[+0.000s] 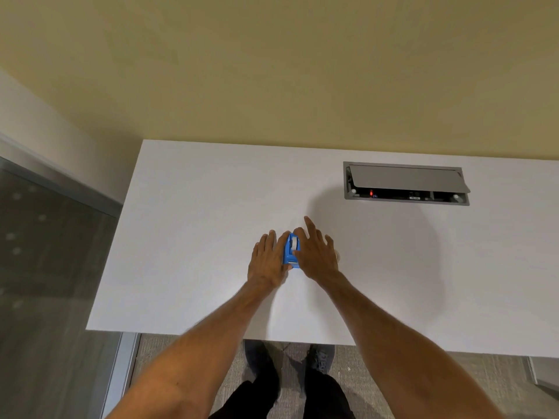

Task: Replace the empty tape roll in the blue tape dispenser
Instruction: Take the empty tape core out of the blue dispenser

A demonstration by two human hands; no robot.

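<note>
A small blue tape dispenser [291, 249] stands on the white table [193, 231], with a white roll showing in its top. My left hand [267, 261] lies against the dispenser's left side, fingers stretched forward and thumb at its near end. My right hand [316, 252] rests against its right side with fingers spread apart. Both hands flank the dispenser; whether either one grips it I cannot tell. A small pale object [338, 254] peeks out just past my right hand, mostly hidden.
A grey cable box [405, 184] with its lid tilted open is set into the table at the back right; a red light glows inside. A beige wall rises behind the table. Glass panelling stands to the left. My legs and shoes show below the front edge.
</note>
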